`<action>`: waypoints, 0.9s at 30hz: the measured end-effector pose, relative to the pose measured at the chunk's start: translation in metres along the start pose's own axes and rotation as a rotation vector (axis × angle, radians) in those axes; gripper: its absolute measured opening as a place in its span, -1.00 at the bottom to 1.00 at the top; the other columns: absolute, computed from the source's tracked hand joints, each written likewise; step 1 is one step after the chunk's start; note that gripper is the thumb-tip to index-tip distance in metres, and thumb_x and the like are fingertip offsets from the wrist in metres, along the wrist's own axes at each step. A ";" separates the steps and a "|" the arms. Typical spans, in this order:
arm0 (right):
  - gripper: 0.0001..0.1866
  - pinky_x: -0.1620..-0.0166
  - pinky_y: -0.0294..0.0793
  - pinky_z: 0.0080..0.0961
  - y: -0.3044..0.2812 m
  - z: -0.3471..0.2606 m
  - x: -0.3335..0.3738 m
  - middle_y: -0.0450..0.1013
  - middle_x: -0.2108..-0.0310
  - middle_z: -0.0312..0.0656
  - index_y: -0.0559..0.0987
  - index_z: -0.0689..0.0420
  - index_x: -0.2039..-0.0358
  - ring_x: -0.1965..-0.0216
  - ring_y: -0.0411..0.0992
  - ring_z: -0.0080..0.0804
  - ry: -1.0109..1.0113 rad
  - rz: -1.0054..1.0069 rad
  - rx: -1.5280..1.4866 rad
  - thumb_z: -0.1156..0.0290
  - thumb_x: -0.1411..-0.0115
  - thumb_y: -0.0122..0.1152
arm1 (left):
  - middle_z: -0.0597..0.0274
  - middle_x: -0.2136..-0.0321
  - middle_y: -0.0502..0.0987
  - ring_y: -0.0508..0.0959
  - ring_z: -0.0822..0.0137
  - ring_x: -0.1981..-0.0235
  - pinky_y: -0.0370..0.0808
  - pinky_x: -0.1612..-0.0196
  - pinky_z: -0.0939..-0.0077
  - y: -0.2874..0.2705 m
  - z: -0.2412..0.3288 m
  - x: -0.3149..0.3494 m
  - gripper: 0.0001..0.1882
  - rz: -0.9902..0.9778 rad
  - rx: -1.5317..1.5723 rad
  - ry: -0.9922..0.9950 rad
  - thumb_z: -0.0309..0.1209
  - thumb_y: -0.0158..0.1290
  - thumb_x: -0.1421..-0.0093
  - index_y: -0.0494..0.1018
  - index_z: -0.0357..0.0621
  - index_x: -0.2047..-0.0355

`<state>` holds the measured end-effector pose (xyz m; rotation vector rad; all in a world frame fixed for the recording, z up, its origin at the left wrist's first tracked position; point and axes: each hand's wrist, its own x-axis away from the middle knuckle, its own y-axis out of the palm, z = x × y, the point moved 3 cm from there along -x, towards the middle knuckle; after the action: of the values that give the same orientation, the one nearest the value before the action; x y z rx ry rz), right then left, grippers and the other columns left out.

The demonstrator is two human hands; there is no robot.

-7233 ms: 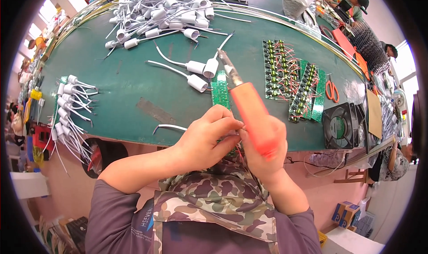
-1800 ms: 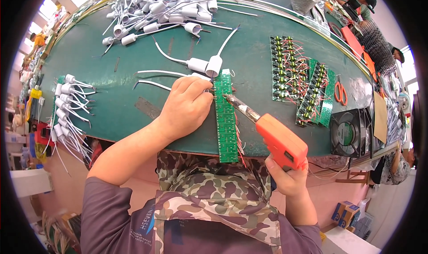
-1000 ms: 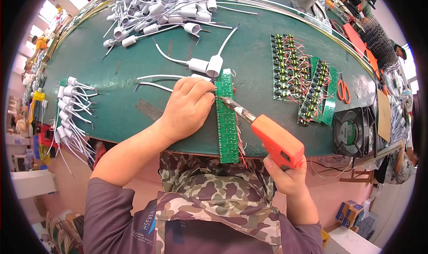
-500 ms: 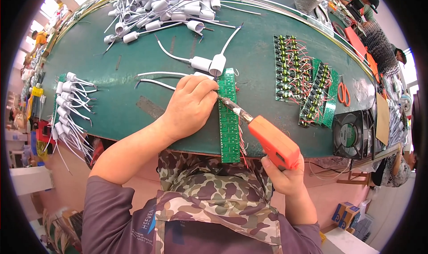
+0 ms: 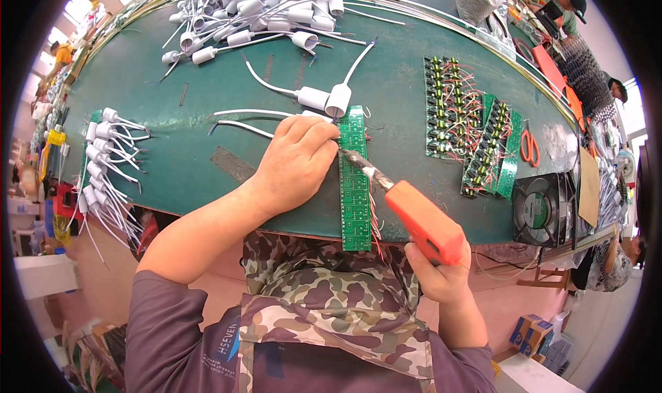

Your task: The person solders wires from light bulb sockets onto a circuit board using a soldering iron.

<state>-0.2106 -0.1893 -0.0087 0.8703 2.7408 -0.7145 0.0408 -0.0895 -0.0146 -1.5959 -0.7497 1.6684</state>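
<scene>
at the table's (image 5: 172, 172) left edge a green strip carries a row of white sockets (image 5: 103, 148), wires trailing off twd the near edge. far-left corner holds a loose pile of white sockets w/ leads (image 5: 255, 14). left hand (image 5: 293, 165) comes in from the near edge, forearm angled up and right, palm down on the green top, knuckles up, fingers curled narrow w/ tips pressed at the left side of the long green circuit board strip (image 5: 354, 186); looks like a white wire (image 5: 241, 126) runs under the fingers, exact pinch can't tell. two white sockets (image 5: 327, 100) lie just beyond the hand, touching the strip's far end. the strip runs from mid-table back to the near edge and hangs a bit over it, red wires (image 5: 376, 220) sticking out on its right side. right hand (image 5: 441, 276) sits below the near edge, off the table, wrist bent up, fingers wrapped tight on the orange soldering iron (image 5: 420, 220); iron slants up-left, metal tip touching the strip just beside the left fingertips. right of that, mid-table, finished green boards w/ red wires (image 5: 469, 131), then orange scissors (image 5: 529, 148) nr the right edge, and a black fan (image 5: 541, 210) at the near-right corner. another person (image 5: 565, 7) at the far-right edge.
</scene>
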 end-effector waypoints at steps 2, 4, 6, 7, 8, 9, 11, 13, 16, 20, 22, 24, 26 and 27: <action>-0.52 0.15 0.50 -0.43 -0.005 0.010 0.013 0.52 0.17 -0.02 0.44 0.33 -0.01 0.25 0.54 -0.25 0.004 0.044 0.005 0.64 -0.04 0.32 | 0.22 0.20 0.47 0.46 0.19 0.07 0.36 -0.01 0.24 0.000 -0.001 0.000 -0.87 0.004 0.004 -0.005 -0.47 0.06 0.00 0.47 -0.23 0.41; -0.54 0.15 0.50 -0.45 -0.007 0.010 0.019 0.51 0.18 -0.04 0.46 0.31 0.01 0.26 0.54 -0.26 0.008 0.090 0.007 0.64 -0.04 0.33 | 0.21 0.17 0.46 0.46 0.14 0.08 0.36 0.00 0.19 0.000 -0.001 0.001 -0.83 0.008 0.037 0.011 -0.56 0.15 0.03 0.46 -0.20 0.38; -0.58 0.15 0.48 -0.47 -0.009 0.008 0.019 0.50 0.18 -0.07 0.50 0.28 0.05 0.25 0.53 -0.30 0.110 0.177 -0.112 0.63 -0.04 0.35 | 0.21 0.17 0.46 0.46 0.14 0.08 0.36 0.00 0.19 0.001 -0.001 0.002 -0.83 0.011 0.033 0.006 -0.56 0.15 0.03 0.46 -0.19 0.38; -0.58 0.15 0.48 -0.47 -0.009 0.008 0.019 0.50 0.18 -0.07 0.50 0.28 0.05 0.25 0.53 -0.30 0.109 0.177 -0.111 0.63 -0.04 0.35 | 0.21 0.18 0.46 0.46 0.14 0.08 0.36 0.00 0.19 0.001 -0.001 0.002 -0.84 0.012 0.031 0.007 -0.55 0.15 0.03 0.46 -0.19 0.38; -0.59 0.15 0.48 -0.47 -0.009 0.009 0.018 0.50 0.17 -0.07 0.50 0.27 0.06 0.25 0.53 -0.31 0.086 0.169 -0.104 0.62 -0.05 0.35 | 0.21 0.18 0.46 0.46 0.14 0.08 0.36 0.00 0.19 0.001 -0.001 0.002 -0.84 0.013 0.031 0.006 -0.55 0.15 0.03 0.46 -0.19 0.38; -0.60 0.16 0.48 -0.48 -0.009 0.009 0.017 0.50 0.16 -0.08 0.51 0.27 0.06 0.25 0.53 -0.33 0.063 0.160 -0.099 0.61 -0.05 0.36 | 0.21 0.18 0.46 0.46 0.14 0.08 0.36 0.00 0.19 0.001 -0.001 0.002 -0.84 0.014 0.031 0.007 -0.55 0.15 0.03 0.46 -0.19 0.38; -0.60 0.16 0.48 -0.48 -0.009 0.006 0.017 0.50 0.17 -0.08 0.51 0.27 0.06 0.26 0.53 -0.34 0.095 0.152 -0.099 0.61 -0.05 0.36 | 0.21 0.18 0.46 0.46 0.15 0.08 0.36 -0.01 0.19 0.001 -0.001 0.002 -0.84 0.015 0.030 0.009 -0.55 0.15 0.03 0.47 -0.19 0.38; -0.60 0.16 0.48 -0.48 -0.009 0.006 0.017 0.51 0.17 -0.09 0.51 0.27 0.06 0.26 0.53 -0.35 0.127 0.145 -0.100 0.61 -0.06 0.36 | 0.22 0.18 0.46 0.46 0.15 0.08 0.36 0.00 0.19 0.002 -0.002 0.003 -0.83 0.014 0.033 0.006 -0.55 0.15 0.04 0.47 -0.20 0.38; -0.60 0.19 0.49 -0.50 -0.008 0.005 0.017 0.51 0.19 -0.10 0.51 0.28 0.06 0.28 0.52 -0.38 0.098 0.140 -0.077 0.61 -0.06 0.36 | 0.22 0.18 0.46 0.46 0.16 0.08 0.36 0.00 0.20 0.001 -0.001 0.002 -0.83 0.015 0.031 0.006 -0.55 0.15 0.03 0.47 -0.19 0.38; -0.60 0.22 0.49 -0.52 -0.007 0.005 0.017 0.51 0.22 -0.12 0.50 0.29 0.06 0.32 0.51 -0.41 0.087 0.156 -0.138 0.62 -0.07 0.35 | 0.22 0.19 0.46 0.46 0.16 0.08 0.36 0.00 0.20 0.001 -0.001 0.002 -0.84 0.018 0.022 0.007 -0.55 0.15 0.03 0.47 -0.19 0.38; -0.60 0.22 0.49 -0.53 -0.008 0.005 0.018 0.51 0.23 -0.13 0.50 0.30 0.05 0.33 0.51 -0.42 0.086 0.163 -0.153 0.62 -0.07 0.35 | 0.22 0.20 0.47 0.46 0.20 0.08 0.37 -0.01 0.24 0.001 0.000 0.002 -0.88 0.023 0.000 0.012 -0.47 0.06 -0.02 0.48 -0.22 0.41; -0.61 0.23 0.48 -0.53 -0.008 0.004 0.018 0.51 0.24 -0.14 0.50 0.30 0.05 0.33 0.50 -0.44 0.090 0.157 -0.156 0.62 -0.07 0.34 | 0.21 0.19 0.46 0.46 0.19 0.08 0.37 -0.01 0.23 0.001 0.000 0.001 -0.88 0.021 0.002 0.016 -0.47 0.05 -0.02 0.48 -0.22 0.40; -0.60 0.22 0.48 -0.53 -0.009 0.005 0.018 0.51 0.24 -0.14 0.50 0.30 0.05 0.33 0.50 -0.43 0.080 0.165 -0.139 0.62 -0.07 0.34 | 0.20 0.19 0.46 0.46 0.17 0.08 0.37 -0.01 0.22 0.000 0.000 0.000 -0.89 0.017 0.003 0.024 -0.48 0.05 -0.03 0.47 -0.21 0.40; -0.60 0.22 0.48 -0.53 -0.009 0.004 0.017 0.51 0.24 -0.14 0.50 0.30 0.05 0.32 0.51 -0.43 0.071 0.166 -0.124 0.62 -0.07 0.34 | 0.19 0.18 0.46 0.45 0.15 0.08 0.37 -0.01 0.21 -0.002 0.000 0.000 -0.86 0.009 0.014 0.014 -0.48 0.08 -0.02 0.47 -0.20 0.37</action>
<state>-0.2297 -0.1890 -0.0141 1.0981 2.6983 -0.4862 0.0410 -0.0885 -0.0131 -1.6014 -0.7231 1.6635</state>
